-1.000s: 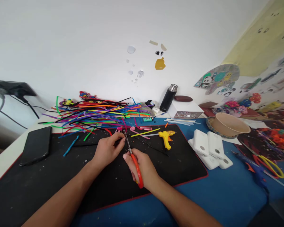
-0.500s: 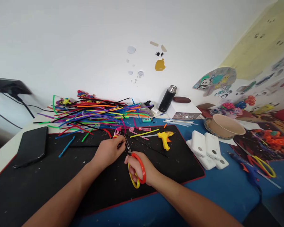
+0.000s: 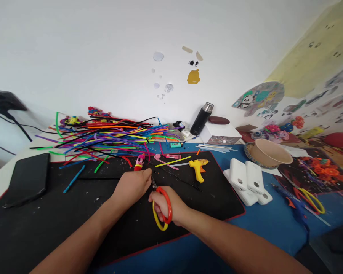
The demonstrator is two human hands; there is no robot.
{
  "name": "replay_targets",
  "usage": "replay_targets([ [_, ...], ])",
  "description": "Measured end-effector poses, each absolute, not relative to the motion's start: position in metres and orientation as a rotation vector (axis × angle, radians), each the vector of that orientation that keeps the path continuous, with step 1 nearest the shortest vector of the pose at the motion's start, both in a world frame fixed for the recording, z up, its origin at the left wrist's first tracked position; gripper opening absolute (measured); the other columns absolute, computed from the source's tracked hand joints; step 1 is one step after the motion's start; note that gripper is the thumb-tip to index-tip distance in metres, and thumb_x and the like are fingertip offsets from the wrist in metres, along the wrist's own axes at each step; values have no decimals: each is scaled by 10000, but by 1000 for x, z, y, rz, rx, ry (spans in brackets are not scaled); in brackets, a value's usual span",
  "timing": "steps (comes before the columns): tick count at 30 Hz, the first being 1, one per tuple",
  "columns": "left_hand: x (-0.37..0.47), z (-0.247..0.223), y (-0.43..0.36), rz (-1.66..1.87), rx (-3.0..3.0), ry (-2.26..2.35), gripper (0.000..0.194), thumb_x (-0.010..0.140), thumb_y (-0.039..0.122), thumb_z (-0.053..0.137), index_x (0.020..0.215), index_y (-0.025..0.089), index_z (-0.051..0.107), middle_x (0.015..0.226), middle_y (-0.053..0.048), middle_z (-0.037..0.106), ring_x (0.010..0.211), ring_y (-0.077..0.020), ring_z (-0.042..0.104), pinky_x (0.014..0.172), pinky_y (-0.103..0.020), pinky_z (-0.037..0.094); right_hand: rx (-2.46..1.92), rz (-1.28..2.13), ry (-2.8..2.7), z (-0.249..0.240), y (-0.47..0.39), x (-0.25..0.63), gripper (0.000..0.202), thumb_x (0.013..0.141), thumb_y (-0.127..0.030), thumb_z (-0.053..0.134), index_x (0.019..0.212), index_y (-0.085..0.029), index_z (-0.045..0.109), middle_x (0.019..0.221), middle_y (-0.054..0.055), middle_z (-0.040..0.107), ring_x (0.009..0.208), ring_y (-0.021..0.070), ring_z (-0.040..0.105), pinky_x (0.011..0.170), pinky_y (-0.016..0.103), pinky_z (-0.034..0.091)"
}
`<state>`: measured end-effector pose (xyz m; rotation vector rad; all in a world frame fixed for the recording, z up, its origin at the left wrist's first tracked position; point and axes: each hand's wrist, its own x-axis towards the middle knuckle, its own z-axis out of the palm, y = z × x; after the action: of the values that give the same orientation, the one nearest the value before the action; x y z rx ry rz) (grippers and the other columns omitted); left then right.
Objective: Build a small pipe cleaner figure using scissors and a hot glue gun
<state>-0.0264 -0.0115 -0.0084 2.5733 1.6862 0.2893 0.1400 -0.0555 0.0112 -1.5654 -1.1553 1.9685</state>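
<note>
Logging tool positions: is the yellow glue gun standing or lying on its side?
On its side: the yellow glue gun lies with its whole profile facing up from the black mat.

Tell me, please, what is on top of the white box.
A brown oval thing lies on the white box. The part of the top directly beneath is covered, so I cannot see it.

I identify this room as a craft workspace, home or small studio undetermined. Indicators: coloured pipe cleaners (image 3: 117, 137) heaped along the white wall (image 3: 103, 57); a yellow glue gun (image 3: 197, 169) on the black mat (image 3: 217, 201); pale glue sticks (image 3: 215, 147) behind it; wall stickers (image 3: 193, 77); spare scissors (image 3: 297, 187) at right
</note>
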Motion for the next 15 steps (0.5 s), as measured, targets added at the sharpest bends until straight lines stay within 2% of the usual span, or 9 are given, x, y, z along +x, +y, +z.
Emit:
replay_targets([
  [4, -28, -11, -12, 348, 2547, 1680, 241, 1004, 268, 499, 882, 227, 703, 670, -76, 740, 585, -273, 715, 542, -302, 347, -1588, 1959, -1175, 15, -57, 139, 113, 885, -179, 493, 800, -214, 559, 405, -111, 431, 274, 94, 374, 339, 189, 274],
  [7, -32, -14, -11, 547, 2458, 1663, 213, 1003, 303, 526, 938, 247, 721, 692, -43, 763, 603, -237, 726, 564, -285, 392, -1551, 1971, -1179, 17, -59, 140, 105, 906, -208, 506, 829, -212, 577, 425, -108, 453, 287, 93, 391, 342, 188, 273],
  [10, -38, -14, -11, 790, 2337, 1639, 233, 1025, 355, 524, 1024, 265, 738, 801, -29, 812, 666, -210, 753, 611, -270, 458, -1442, 1960, -1219, 18, -65, 142, 121, 922, -321, 579, 874, -212, 600, 440, -112, 467, 298, 96, 399, 348, 193, 299],
  [15, -42, -13, -10, 949, 2214, 1597, 250, 1051, 368, 501, 1102, 246, 713, 966, -42, 828, 798, -222, 787, 723, -288, 544, -1330, 1844, -1176, 12, -75, 150, 329, 891, -527, 665, 937, -205, 621, 458, -121, 461, 306, 88, 382, 354, 197, 312],
])
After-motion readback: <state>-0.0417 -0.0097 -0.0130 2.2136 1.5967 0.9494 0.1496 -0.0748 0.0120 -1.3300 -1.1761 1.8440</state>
